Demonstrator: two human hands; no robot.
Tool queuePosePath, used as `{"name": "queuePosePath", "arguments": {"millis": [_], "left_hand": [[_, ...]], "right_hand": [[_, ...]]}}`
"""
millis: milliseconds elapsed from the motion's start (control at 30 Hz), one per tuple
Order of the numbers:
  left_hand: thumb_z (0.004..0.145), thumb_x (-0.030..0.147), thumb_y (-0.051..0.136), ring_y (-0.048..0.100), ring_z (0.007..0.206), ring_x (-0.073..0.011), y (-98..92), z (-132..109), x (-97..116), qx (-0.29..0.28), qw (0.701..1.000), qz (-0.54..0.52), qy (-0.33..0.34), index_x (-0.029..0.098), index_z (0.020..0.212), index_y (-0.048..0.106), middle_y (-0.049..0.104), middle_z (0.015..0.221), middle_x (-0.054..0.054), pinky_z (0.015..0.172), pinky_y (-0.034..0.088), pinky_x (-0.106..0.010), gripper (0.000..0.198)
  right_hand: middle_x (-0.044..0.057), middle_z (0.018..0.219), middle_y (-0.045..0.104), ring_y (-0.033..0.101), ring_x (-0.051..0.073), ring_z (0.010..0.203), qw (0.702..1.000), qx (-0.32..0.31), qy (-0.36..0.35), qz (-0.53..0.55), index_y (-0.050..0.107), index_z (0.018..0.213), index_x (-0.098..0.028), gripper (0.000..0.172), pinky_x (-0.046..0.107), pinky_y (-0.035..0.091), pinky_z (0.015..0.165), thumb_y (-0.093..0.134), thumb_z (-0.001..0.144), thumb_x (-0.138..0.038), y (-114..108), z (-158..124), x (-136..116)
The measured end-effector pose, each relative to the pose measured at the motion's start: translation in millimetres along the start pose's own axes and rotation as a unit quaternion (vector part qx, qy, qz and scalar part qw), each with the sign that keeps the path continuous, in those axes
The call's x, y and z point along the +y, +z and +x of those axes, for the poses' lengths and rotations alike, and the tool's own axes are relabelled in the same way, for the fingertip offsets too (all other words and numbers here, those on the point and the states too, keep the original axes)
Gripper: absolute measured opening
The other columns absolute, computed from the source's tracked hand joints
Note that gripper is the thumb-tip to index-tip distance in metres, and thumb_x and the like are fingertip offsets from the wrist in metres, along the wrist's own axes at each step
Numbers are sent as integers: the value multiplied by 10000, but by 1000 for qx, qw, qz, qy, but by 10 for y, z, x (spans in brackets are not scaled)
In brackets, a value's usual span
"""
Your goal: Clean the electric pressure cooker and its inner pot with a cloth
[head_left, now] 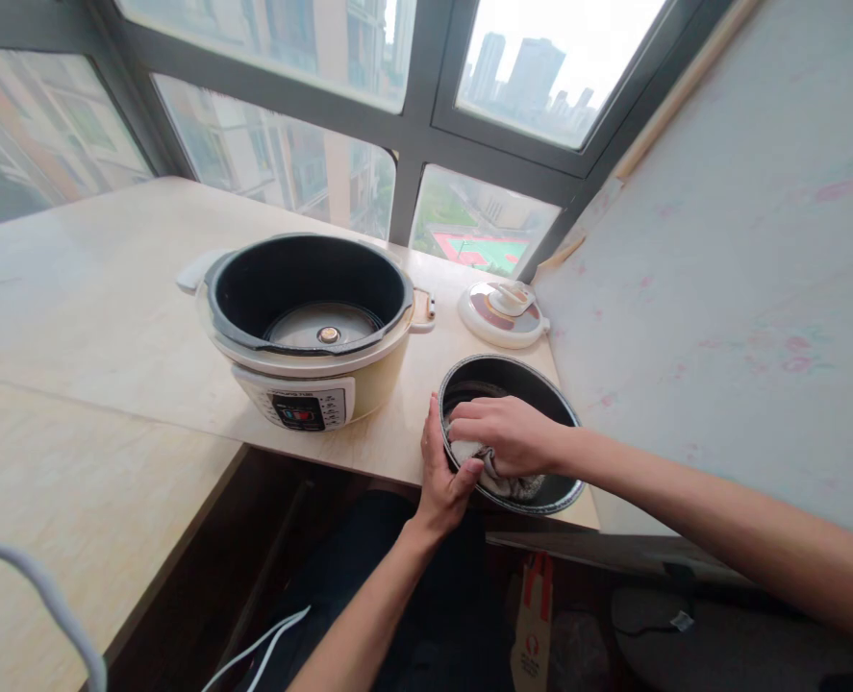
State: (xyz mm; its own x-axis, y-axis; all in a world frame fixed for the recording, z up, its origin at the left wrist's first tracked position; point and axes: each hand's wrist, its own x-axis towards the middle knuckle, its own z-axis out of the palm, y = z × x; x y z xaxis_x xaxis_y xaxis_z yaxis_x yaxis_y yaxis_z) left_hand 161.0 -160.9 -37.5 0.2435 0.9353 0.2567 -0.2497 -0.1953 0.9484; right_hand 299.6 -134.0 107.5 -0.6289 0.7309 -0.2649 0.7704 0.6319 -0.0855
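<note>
A dark inner pot (574, 490) with a speckled rim stands at the right end of the counter, close to the wall. My left hand (444, 476) grips its left rim, thumb over the edge and fingers along the outside. Inside the pot, my right hand (509, 434) is closed on a light, crumpled cloth (516, 483), pressed near the inner wall. Left of the pot sits a cream electric pressure cooker (375, 384), lidless, its dark inside showing a metal plate with a small round centre. Behind the pot lies a white lid (502, 332) with a raised handle.
The stone-look counter (94, 288) runs under large windows (274, 144) and turns toward me at the left. A patterned wall (743, 288) bounds the right side. A grey cable (43, 586) arcs at lower left. Below the counter stands a brown paper bag (533, 625).
</note>
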Motion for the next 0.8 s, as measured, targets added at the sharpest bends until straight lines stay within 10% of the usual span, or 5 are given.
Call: {"name": "queuePosePath", "arguments": {"millis": [267,600,800], "left_hand": [[1027,506,449,445,1476,-274,3,98,-43,79,995,-64,-10,206,1480,526,503,1572,-126,1245,323,-444,549],[991,420,524,564,1367,-282,63,137,23,136,990,-28,-13,198,1373,623,624,1444,-122,1181,421,-449,453],[956,425,569,600,1320,-288,-35,162,-21,111,994,-1,-18,194,1346,646,644,1412,-127,1161,442,-453,459]], "right_hand": [[56,972,679,630,211,827,983,-168,-26,-66,691,975,-230,212,290,362,599,682,806,-102,-93,-140,-71],[162,1125,660,673,298,961,965,-26,228,-127,650,1140,-152,295,315,481,663,589,857,-99,117,163,169],[210,1152,665,673,328,999,970,-45,202,-129,668,1190,-143,313,351,519,674,419,1000,-150,391,376,240]]}}
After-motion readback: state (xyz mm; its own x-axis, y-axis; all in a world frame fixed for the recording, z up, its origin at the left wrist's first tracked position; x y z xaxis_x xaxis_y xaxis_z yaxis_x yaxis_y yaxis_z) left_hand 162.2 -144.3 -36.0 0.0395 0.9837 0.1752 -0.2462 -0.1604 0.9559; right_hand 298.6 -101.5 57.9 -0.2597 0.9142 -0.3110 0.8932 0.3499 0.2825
